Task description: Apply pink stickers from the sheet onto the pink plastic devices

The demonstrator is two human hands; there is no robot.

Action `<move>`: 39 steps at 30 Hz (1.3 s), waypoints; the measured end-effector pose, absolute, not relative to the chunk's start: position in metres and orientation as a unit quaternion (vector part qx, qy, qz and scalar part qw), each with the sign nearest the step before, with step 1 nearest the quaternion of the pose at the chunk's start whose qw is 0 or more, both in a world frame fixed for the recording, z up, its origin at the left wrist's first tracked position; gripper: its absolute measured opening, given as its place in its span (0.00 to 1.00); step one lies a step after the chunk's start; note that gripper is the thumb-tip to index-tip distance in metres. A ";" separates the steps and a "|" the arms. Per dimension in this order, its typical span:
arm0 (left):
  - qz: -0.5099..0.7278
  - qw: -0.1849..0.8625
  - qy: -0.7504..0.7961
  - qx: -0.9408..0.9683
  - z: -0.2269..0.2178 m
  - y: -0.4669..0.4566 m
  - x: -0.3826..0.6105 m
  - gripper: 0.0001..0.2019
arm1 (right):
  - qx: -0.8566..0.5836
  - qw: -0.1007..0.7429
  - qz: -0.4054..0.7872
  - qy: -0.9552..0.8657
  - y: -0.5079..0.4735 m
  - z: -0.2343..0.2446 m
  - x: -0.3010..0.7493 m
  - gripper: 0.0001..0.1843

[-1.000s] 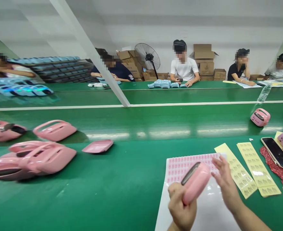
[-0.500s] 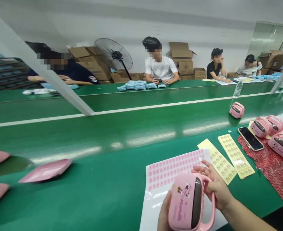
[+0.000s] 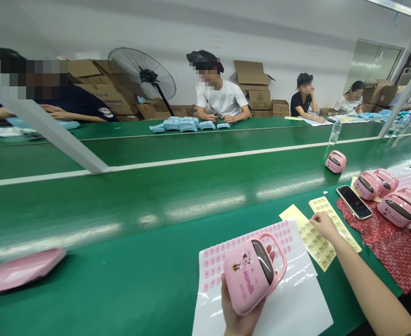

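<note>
Picture (image 3: 244, 261) done, sticking perhaps unfinished: holding case (image 3: 238, 289) above sheet (image 3: 299, 259) with left fingers (image 3: 225, 288), pinching right fingers (image 3: 317, 217) narrow at stickers (image 3: 318, 246) beside sheet.

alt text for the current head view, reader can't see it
The left hand holds a printed pink handled case over a pink-patterned white sheet; the right hand is at yellow sticker sheets. Across the green table, co-workers sit before a fan and cardboard boxes.

The left hand (image 3: 239, 318) holds a pink handled device (image 3: 242, 282) above the sheet of pink stickers (image 3: 208, 262). The right hand (image 3: 326, 226) is at the yellow sticker sheets (image 3: 315, 245). Nearby, a smartphone (image 3: 354, 201) lies partly on red bubble wrap (image 3: 390, 261).
</note>
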State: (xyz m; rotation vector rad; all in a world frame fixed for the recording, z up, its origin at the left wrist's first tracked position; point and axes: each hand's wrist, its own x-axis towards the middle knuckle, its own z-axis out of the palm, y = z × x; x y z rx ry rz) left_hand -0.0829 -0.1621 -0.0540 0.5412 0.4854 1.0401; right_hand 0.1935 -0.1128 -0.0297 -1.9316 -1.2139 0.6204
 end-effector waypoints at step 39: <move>0.552 0.789 0.268 -0.045 -0.046 -0.153 -0.074 0.22 | -0.733 0.411 0.219 -0.495 -0.123 -0.049 0.187 0.07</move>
